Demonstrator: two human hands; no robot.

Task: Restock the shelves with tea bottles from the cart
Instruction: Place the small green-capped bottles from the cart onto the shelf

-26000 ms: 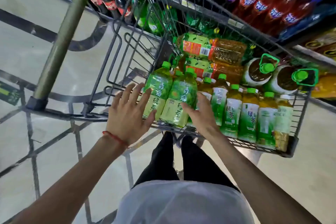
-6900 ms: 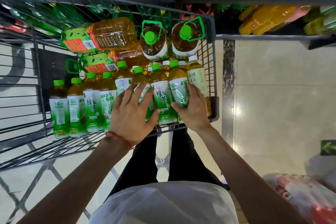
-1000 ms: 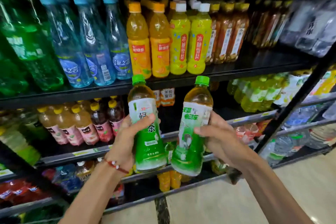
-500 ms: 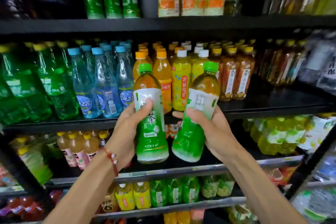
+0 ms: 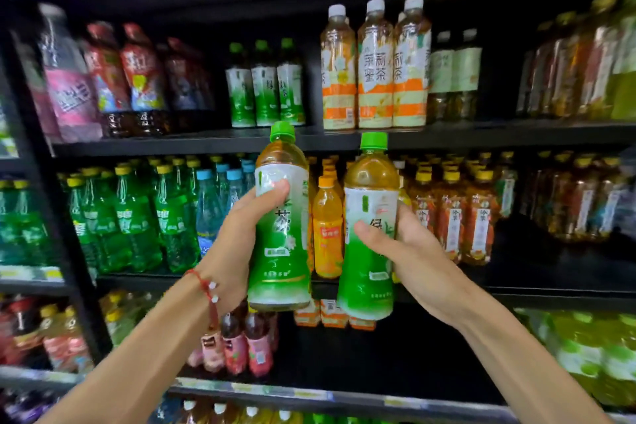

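two green tea bottles are up in front of the shelving, one in each hand, both upright with green caps on top. the left hand [image 5: 237, 237] grips the left bottle [image 5: 285, 268] round its middle, thumb [image 5: 275, 188] pressed across the white part of the label, the other fingers curled behind where i can't see them. the right hand [image 5: 416, 262] holds the right bottle [image 5: 366, 272] the same way, thumb [image 5: 366, 231] laid on the label front, the rest wrapped round the back. the two bottles sit close together without touching, an orange juice bottle [image 5: 327, 227] on the middle shelf showing between them.

the spot they look meant for is the row of matching green tea bottles [image 5: 265, 89] on the upper shelf [image 5: 172, 144], at twelve o'clock from the left bottle and about eleven o'clock from the right one. that row seems set back from the shelf lip, so there looks to be room in front of it.

to do this well, i'd lift each base clear above the shelf lip before pushing in, since a cap or base catching the edge could tip things. place the left one first, label facing out. the right bottle needs steering toward eleven o'clock, away from the orange-labelled tea bottles [image 5: 375, 72] at its twelve o'clock. set each down flat, then let go.
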